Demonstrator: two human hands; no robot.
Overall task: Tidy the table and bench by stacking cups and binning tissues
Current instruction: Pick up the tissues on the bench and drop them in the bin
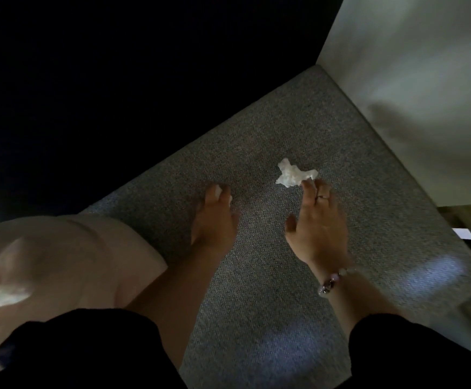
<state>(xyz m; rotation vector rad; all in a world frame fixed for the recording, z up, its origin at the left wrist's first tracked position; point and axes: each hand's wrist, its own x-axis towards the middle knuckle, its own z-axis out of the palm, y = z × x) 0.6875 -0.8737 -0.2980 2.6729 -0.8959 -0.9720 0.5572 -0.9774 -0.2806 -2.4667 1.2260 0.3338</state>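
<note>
Crumpled tissue on grey counter, centre-right of frame, not yet binned. Right hand fingers straight, tips touching tissue edge, no grip yet. Left hand fingers curled round white scrap, likely tissue. No cups or bin in view. Binning all left.

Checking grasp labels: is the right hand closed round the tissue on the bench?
No, the crumpled tissue lies flat on the grey bench with only the straight fingertips of the right hand at its edge.
</note>
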